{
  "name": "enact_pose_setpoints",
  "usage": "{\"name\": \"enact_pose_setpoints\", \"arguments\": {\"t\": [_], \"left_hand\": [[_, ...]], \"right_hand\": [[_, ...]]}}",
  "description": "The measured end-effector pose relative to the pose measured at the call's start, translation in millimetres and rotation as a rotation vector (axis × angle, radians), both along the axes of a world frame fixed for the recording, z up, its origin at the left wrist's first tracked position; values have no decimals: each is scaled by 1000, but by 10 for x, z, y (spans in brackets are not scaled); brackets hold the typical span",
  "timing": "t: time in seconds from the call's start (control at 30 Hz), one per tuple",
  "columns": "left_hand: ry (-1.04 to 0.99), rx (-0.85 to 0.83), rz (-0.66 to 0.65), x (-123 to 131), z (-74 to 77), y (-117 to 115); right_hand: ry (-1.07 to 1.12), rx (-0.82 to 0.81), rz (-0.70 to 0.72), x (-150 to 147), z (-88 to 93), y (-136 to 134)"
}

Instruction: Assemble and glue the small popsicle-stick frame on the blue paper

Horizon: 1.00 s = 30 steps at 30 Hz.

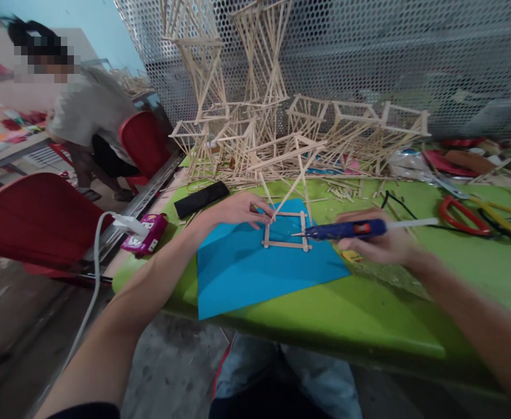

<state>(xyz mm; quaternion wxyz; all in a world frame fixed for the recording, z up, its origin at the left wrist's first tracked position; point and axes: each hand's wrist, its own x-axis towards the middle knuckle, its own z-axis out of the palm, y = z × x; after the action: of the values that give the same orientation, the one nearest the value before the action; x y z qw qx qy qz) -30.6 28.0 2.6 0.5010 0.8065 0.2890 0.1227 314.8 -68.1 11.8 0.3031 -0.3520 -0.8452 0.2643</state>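
Note:
My right hand (375, 241) is wrapped round a dark blue glue gun (347, 229), with a white glue stick (415, 222) sticking out of its back end. The gun's tip points left, over the right side of a square frame of wooden sticks (286, 245) lying on a blue sheet (255, 279). At the frame's upper left corner, my left hand (249, 209) pinches a thin wooden stick. Slanted sticks (297, 181) rise from the frame towards a raised stick piece (288, 152) behind it.
Stick towers (203, 75) and loose sticks line the back of the green table (369, 326). A black case (201, 199) and a purple power strip (145, 235) lie left, red-handled scissors (460, 216) right. A person (87, 107) sits beyond red chairs (32, 227).

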Motion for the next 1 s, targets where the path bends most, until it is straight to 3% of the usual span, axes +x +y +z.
{"name": "enact_pose_setpoints", "arguments": {"t": [0.1,0.17,0.23,0.5,1.0], "left_hand": [[8,1,8,8,-11,1],[3,-2,15,14,-13,-2],[-11,-18,13,19,-13,-3],[-23,-52,-7,24,3,-1],[-11,-70,12,35,-4,1]], "right_hand": [[-170,59,-138,-351,-38,-93],[-249,111,-270,-497,-84,-150],[-333,131,-316,-579,-113,-185],[-534,198,-332,-669,-106,-177],[-546,179,-322,-703,-124,-164]]}}
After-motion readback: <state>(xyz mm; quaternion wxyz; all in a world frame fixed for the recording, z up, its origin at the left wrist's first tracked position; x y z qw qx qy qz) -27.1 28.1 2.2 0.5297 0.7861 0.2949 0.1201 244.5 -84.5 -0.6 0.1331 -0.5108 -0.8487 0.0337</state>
